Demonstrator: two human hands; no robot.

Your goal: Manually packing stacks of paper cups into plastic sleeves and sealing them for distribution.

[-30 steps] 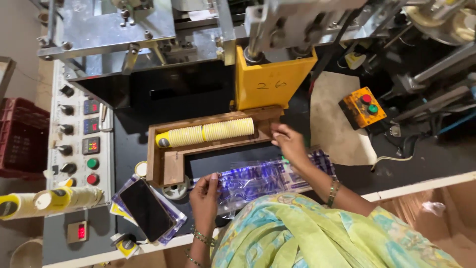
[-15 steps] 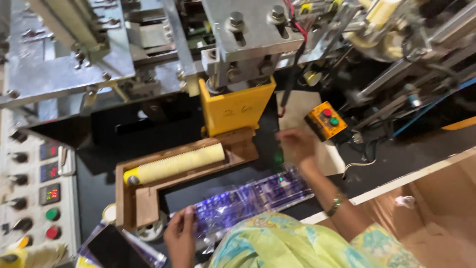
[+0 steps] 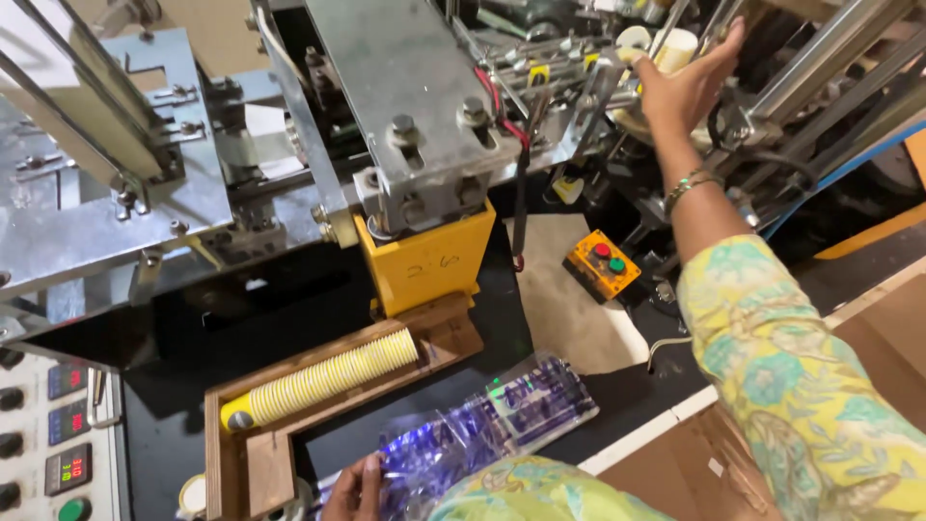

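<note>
The right arm stretches up and away, its hand [image 3: 683,82] open with fingers spread and palm turned left. The left hand [image 3: 355,490] lies low near the body, fingers loosely curled, palm down.

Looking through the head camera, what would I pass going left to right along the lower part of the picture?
Grey control panel with knobs → lying stack of yellow paper cups in wooden tray → left hand → clear plastic sleeve → orange button box.

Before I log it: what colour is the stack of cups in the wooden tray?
Yellow cups, head view.
</note>
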